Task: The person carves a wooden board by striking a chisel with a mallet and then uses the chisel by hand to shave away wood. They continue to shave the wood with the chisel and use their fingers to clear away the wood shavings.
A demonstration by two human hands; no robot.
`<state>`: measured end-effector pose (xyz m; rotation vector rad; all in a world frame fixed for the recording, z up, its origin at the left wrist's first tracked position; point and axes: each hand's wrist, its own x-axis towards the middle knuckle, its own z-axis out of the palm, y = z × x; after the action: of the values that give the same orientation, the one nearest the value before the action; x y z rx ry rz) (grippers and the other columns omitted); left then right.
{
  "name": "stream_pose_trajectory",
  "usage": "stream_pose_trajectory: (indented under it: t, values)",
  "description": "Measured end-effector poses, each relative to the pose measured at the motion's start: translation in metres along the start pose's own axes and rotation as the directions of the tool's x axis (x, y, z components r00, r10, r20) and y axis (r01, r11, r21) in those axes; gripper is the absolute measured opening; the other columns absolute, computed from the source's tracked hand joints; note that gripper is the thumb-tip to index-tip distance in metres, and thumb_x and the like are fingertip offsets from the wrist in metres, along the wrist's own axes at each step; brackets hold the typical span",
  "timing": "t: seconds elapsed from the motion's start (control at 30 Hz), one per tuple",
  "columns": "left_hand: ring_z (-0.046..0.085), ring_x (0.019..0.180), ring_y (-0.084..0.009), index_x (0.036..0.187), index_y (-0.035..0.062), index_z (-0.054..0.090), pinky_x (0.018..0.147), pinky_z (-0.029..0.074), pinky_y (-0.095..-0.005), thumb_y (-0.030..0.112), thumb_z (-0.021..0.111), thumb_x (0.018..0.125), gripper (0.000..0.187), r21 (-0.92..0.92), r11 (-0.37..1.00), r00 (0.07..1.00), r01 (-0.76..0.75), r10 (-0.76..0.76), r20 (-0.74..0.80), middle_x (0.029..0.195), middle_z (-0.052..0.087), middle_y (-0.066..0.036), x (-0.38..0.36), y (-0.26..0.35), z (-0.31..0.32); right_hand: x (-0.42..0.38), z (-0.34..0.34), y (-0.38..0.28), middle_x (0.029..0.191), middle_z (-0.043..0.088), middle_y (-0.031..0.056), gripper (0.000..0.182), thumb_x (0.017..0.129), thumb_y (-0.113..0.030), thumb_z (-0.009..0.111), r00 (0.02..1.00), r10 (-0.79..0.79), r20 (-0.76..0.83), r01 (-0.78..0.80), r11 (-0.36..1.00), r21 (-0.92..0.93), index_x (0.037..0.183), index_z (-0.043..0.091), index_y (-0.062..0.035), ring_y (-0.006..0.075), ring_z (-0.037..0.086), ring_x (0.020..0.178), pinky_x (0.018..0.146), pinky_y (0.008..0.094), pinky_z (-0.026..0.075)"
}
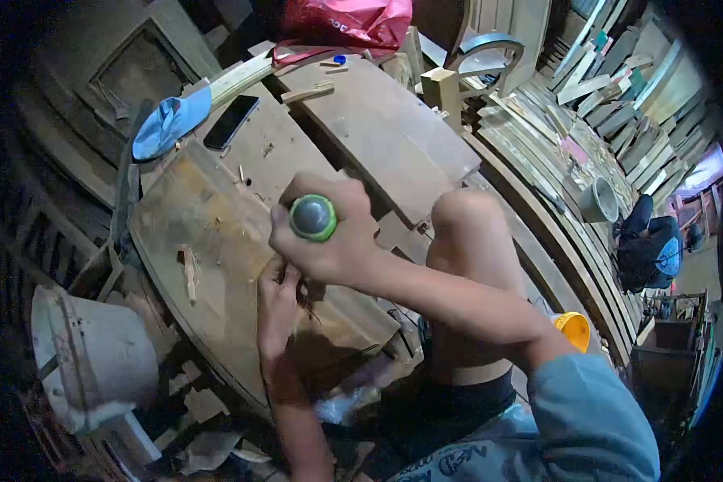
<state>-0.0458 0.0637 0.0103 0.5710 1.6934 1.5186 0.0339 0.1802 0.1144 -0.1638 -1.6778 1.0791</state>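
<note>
My right hand (333, 233) is wrapped round a tool with a green and grey handle (313, 217). The handle's round end faces up toward me, and its lower part is hidden beneath the fist. Just below, my left hand (277, 309) has its fingers drawn together close under the right hand. What they pinch, if anything, is hidden. Both hands are over a worn brown wooden panel (209, 241). A thin wood sliver (189, 275) lies on the panel to the left.
A phone (231, 122) and a light blue cloth (171, 123) lie at the panel's far side. Behind are more boards (377, 120), a wood block (441, 90) and a pink bag (349, 28). A white bucket (96, 353) stands at left. My bent knee (470, 217) is close at right.
</note>
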Motion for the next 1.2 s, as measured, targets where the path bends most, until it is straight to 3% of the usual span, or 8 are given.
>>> stream_pose_trajectory:
  t: [0.1,0.23,0.37,0.47,0.63,1.03,1.1,1.2]
  values:
    - [0.046,0.058,-0.0046,0.097,0.0006,0.06,0.051,0.037,-0.0227,0.017,0.051,0.097,0.019,-0.082,0.991,0.995,-0.104,0.104,-0.009,0.072,0.056,0.002,-0.001,0.002,0.003,0.005,-0.004,-0.004,0.059,0.054,0.0011,0.011,0.078,-0.002,0.063,0.991,-0.07,0.113,0.071,0.997,-0.005,0.071,0.054,-0.001,0.0052,0.049,0.053,0.049,0.0222,0.039]
    - [0.052,0.07,-0.0064,0.098,-0.0006,0.059,0.062,0.042,-0.0224,0.013,0.05,0.097,0.017,0.102,0.991,0.994,-0.088,0.095,-0.062,0.08,0.059,-0.001,-0.009,0.018,0.008,0.009,-0.002,-0.012,0.059,0.054,0.0015,0.013,0.078,-0.003,0.062,0.994,0.091,-0.068,-0.083,0.989,0.118,0.069,0.054,-0.0012,0.0052,0.048,0.053,0.048,0.0227,0.038]
    - [0.054,0.079,-0.0088,0.102,-0.0011,0.061,0.071,0.044,-0.024,0.013,0.049,0.097,0.019,0.057,0.987,0.986,-0.152,0.155,-0.053,0.087,0.061,-0.002,0.0,-0.003,0.003,0.013,-0.011,-0.018,0.062,0.057,0.0012,0.011,0.079,-0.001,0.061,0.999,-0.014,0.034,0.016,0.999,-0.052,0.071,0.054,-0.001,0.006,0.051,0.054,0.049,0.0226,0.04]
    - [0.056,0.084,-0.0103,0.104,-0.0022,0.061,0.076,0.045,-0.0257,0.014,0.052,0.096,0.02,0.075,0.992,0.986,-0.106,0.114,-0.121,0.09,0.063,-0.004,-0.009,0.012,0.01,0.015,-0.005,-0.021,0.055,0.053,0.0028,0.014,0.075,-0.003,0.065,0.993,0.064,-0.099,-0.047,0.985,0.167,0.067,0.054,-0.0017,0.0071,0.052,0.051,0.048,0.0245,0.04]
    - [0.055,0.078,-0.0087,0.104,-0.003,0.061,0.071,0.045,-0.026,0.014,0.05,0.097,0.021,0.064,0.975,0.968,-0.212,0.219,-0.122,0.089,0.063,-0.003,-0.007,0.016,0.015,0.008,-0.003,-0.005,0.055,0.053,0.0025,0.014,0.074,-0.002,0.066,0.998,-0.059,0.035,0.059,0.998,0.012,0.067,0.054,-0.0009,0.007,0.051,0.051,0.047,0.0246,0.04]
    - [0.055,0.082,-0.0101,0.106,-0.002,0.061,0.075,0.044,-0.0265,0.011,0.048,0.097,0.02,-0.067,0.995,0.997,-0.07,0.069,-0.017,0.092,0.062,-0.003,0.009,-0.027,-0.006,0.009,-0.004,-0.014,0.053,0.05,0.0022,0.013,0.072,-0.003,0.065,0.995,-0.082,-0.065,0.087,0.993,0.082,0.066,0.054,-0.0022,0.0072,0.046,0.048,0.047,0.0242,0.038]
    - [0.056,0.088,-0.013,0.112,-0.0009,0.059,0.081,0.045,-0.0282,0.013,0.049,0.097,0.023,0.088,0.996,0.999,0.004,-0.008,0.042,0.095,0.062,-0.003,0.006,-0.013,-0.006,0.005,0.002,-0.008,0.053,0.05,0.0029,0.014,0.072,-0.003,0.065,0.999,-0.042,-0.005,0.042,0.99,0.138,0.065,0.053,-0.0021,0.008,0.046,0.046,0.046,0.0247,0.037]
    - [0.057,0.095,-0.0154,0.115,-0.0009,0.058,0.087,0.044,-0.029,0.016,0.051,0.096,0.027,-0.161,0.954,0.967,-0.253,0.246,-0.066,0.098,0.061,-0.004,0.008,-0.009,0.005,0.006,0.002,-0.013,0.053,0.051,0.0049,0.014,0.069,-0.003,0.066,0.996,-0.089,-0.02,0.09,0.992,0.083,0.064,0.053,-0.0024,0.012,0.049,0.044,0.046,0.025,0.04]
